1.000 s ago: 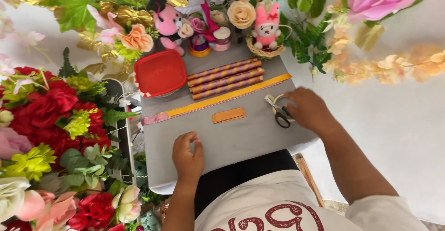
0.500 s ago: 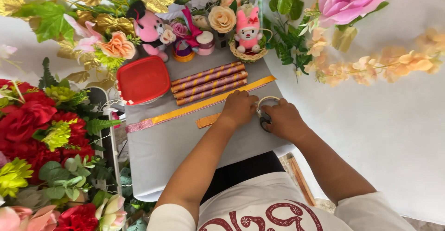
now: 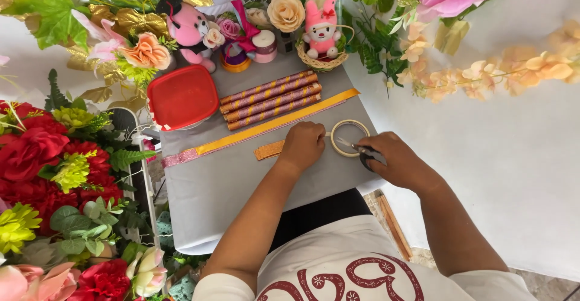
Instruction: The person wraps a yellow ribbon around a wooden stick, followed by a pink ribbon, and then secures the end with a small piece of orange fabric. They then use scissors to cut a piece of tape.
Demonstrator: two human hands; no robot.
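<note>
Head view: our left hand (image 3: 302, 145) pins the tape roll (image 3: 348, 138); right hand (image 3: 396, 159) grips scissors (image 3: 357, 150), blades near our fingers — nick risk.

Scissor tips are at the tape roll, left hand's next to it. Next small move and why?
Probably close the scissors on the tape. The right hand holds them with the blades open over the tape roll, and the left hand appears to steady the roll beside the short orange strip.
</note>
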